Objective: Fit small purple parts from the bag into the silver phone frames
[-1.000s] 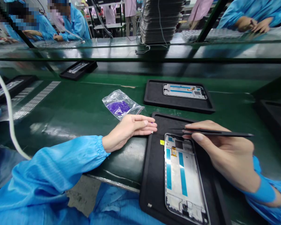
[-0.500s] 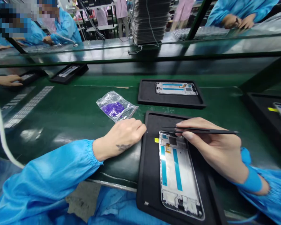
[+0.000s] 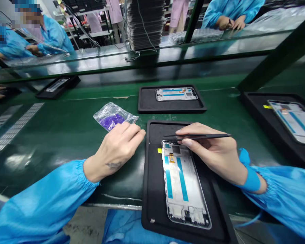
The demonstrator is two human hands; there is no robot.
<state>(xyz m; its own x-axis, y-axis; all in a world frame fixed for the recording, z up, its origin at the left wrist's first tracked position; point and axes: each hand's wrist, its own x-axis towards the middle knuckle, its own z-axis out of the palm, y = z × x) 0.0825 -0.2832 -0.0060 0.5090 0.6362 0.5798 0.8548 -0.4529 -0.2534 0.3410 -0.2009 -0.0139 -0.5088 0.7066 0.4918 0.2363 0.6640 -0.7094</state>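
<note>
My left hand [image 3: 118, 147] is closed, its fingers curled down beside the tray's left edge and overlapping the near edge of a clear plastic bag [image 3: 114, 110] of small purple pieces [image 3: 112, 121]. Its fingertips are hidden. Black tweezers [image 3: 208, 136] lie between the thumb and fingers of my right hand [image 3: 213, 154], pointing left. Their tips are just above the top end of a silver phone frame [image 3: 193, 189], which has blue strips and an orange flex cable [image 3: 171, 158]. A yellow tab [image 3: 159, 150] sticks out at its left edge. The frame lies in a black tray [image 3: 154, 189].
Behind is another black tray [image 3: 147, 101] with a phone frame [image 3: 176, 94]; a third tray [image 3: 251, 105] stands at right, a fourth [image 3: 44, 93] at far left. Marked strips [image 3: 17, 127] lie on the green bench [image 3: 66, 135]. Co-workers in blue sit across a rail.
The view has swung right, so the bench things appear further left. My left hand has lifted its knuckles and shifted slightly toward the bag. My right hand keeps the tweezers over the phone frame's top.
</note>
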